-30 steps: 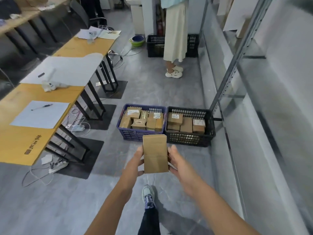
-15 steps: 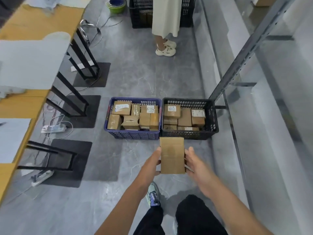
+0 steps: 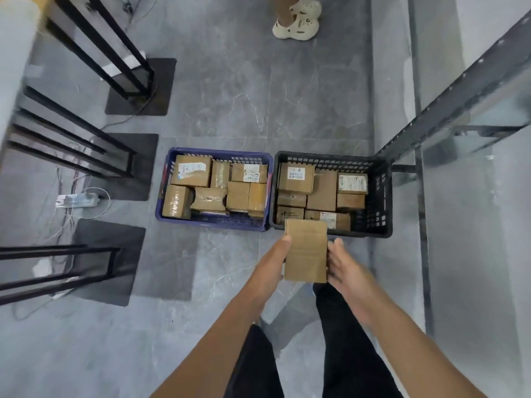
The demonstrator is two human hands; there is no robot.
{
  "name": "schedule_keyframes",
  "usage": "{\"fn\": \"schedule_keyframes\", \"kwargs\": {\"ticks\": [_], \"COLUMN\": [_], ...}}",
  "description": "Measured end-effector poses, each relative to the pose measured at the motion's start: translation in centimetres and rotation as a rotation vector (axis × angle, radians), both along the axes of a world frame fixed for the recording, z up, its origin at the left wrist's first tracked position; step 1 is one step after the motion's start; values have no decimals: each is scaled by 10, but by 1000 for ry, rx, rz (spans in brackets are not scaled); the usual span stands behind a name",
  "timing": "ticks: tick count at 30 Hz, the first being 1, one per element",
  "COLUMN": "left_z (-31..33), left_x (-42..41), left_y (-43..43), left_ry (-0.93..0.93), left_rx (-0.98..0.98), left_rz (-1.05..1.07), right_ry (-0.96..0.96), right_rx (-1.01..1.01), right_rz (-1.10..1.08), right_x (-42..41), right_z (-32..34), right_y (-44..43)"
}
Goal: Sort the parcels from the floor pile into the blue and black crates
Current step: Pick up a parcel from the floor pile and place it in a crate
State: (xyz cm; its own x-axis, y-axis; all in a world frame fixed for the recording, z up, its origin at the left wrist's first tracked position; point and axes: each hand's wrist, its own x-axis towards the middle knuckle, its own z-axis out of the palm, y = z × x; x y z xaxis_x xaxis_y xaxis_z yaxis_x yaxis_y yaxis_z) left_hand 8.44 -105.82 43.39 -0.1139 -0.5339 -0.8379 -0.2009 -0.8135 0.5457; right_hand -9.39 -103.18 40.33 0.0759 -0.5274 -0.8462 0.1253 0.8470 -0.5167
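The blue crate (image 3: 214, 226) and black crate (image 3: 385, 196) already hold many boxes (image 3: 238, 195), we clasp one more cardboard parcel (image 3: 306, 251) between left hand (image 3: 273, 264) and right hand (image 3: 346, 272), and the floor pile is out of view.

Grey tiled floor (image 3: 230, 110); blue crate (image 3: 214, 225) and black crate (image 3: 379, 196) sit on it side by side, touching. Left side: black table-leg base plates (image 3: 140, 90); white power strip (image 3: 76, 200) with cables; pale shoes (image 3: 296, 27) at top.
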Motion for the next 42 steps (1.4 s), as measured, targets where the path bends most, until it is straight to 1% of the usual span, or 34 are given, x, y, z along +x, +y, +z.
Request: {"fn": "schedule_keyframes", "kwargs": {"ticks": [6,10,16,18,20,23,26,28,31,33,34,35,38,39,40,42], "left_z": [-85,-153,-260,-290,-317,-356,-379,-394,-408,-417,-422,-427,-436,-437,-438,-437], "left_x": [-43,-54,-56,-54,-52,-50,-50,-51,-53,-53,-54,-54,-57,-58,-59,-60], "left_y": [-76,-119,-167,-174,-178,-174,-175,-177,-183,-188,-190,-191,-193,-193,-192,-190], "left_ry": [-60,-127,-183,-185,-173,-165,-120,-51,67,146,174,193,222,224,216,203], "left_rx": [15,13,128,164,198,252,324,387,453,471,480,490,510,513,514,513], "left_rz": [86,84,33,58,96,248,410,530,712,858,931,996,1138,1158,1162,1141], "right_ry": [-11,-3,16,37,50,98,165,220,223,242,276,315,389,416,431,412], "right_rx": [73,131,196,212,232,243,159,81,-44,-104,-139,-150,-51,-7,28,34], "right_rz": [0,-38,-75,-85,-35,77,161,248,410,448,426,353,-15,-58,-46,36], "right_x": [-30,-32,-21,-14,-8,0,6,8,9,10,10,9,7,7,8,12], "right_z": [-90,-160,-264,-296,-324,-356,-375,-387,-400,-409,-412,-416,-423,-425,-425,-428], "right_y": [-87,-130,-175,-183,-188,-197,-216,-231,-247,-255,-257,-258,-253,-249,-244,-231]}}
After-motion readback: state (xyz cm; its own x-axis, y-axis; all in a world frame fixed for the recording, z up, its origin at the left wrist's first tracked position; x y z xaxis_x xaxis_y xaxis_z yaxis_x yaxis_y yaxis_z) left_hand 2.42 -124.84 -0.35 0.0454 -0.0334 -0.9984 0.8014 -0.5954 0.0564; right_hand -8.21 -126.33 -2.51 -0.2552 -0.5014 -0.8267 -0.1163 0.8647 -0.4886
